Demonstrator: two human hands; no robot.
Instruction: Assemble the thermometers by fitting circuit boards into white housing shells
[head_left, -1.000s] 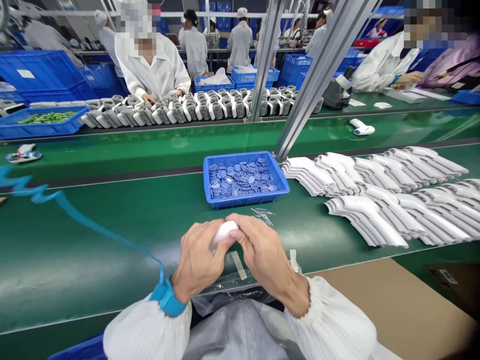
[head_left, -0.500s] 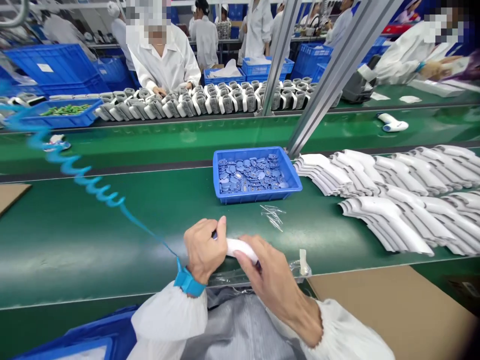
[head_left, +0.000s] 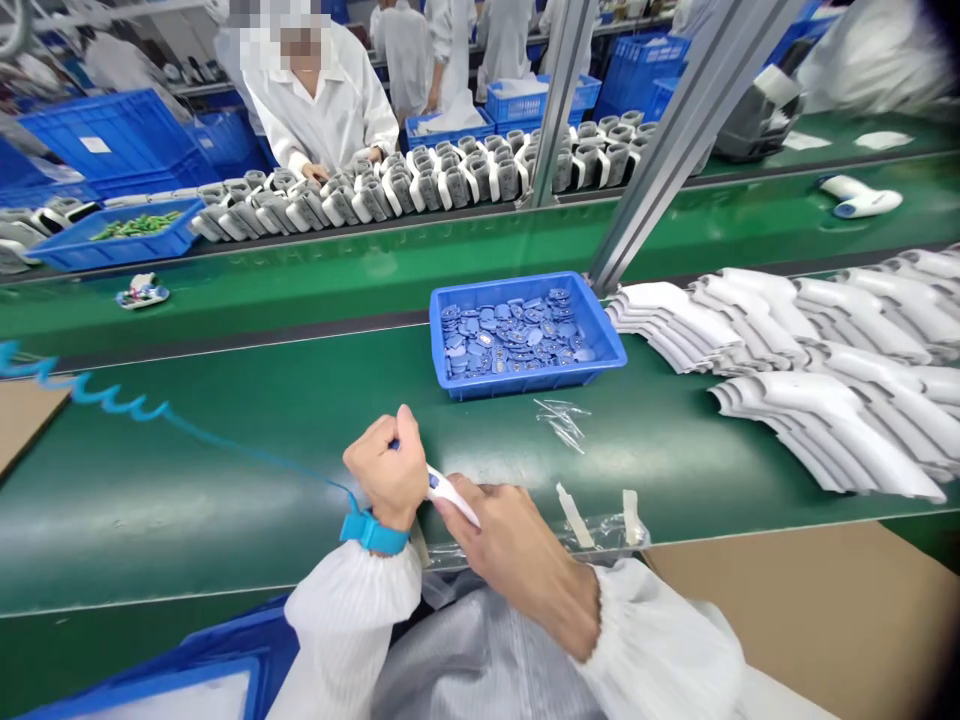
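My left hand (head_left: 386, 472) is closed around one end of a small white plastic shell (head_left: 452, 494), thumb up. My right hand (head_left: 504, 530) pinches the other end of the same shell from below. Both hands hover at the near edge of the green work surface (head_left: 225, 440). A blue wrist strap (head_left: 373, 530) with a coiled blue cord (head_left: 105, 398) sits on my left wrist. Just beyond my hands stands a blue tray (head_left: 525, 335) holding several small blue-grey parts.
Rows of white thermometer-shaped shells (head_left: 817, 370) lie at the right. Clear film scraps (head_left: 562, 420) and tape strips (head_left: 574, 515) lie near my hands. A slanted metal post (head_left: 675, 130) rises behind the tray. A person in white (head_left: 322, 100) works across the belt beside rows of grey devices (head_left: 420, 185).
My hands have dropped toward the near edge and turned the white shell, which now points down to the right. The view has shifted left and downward.
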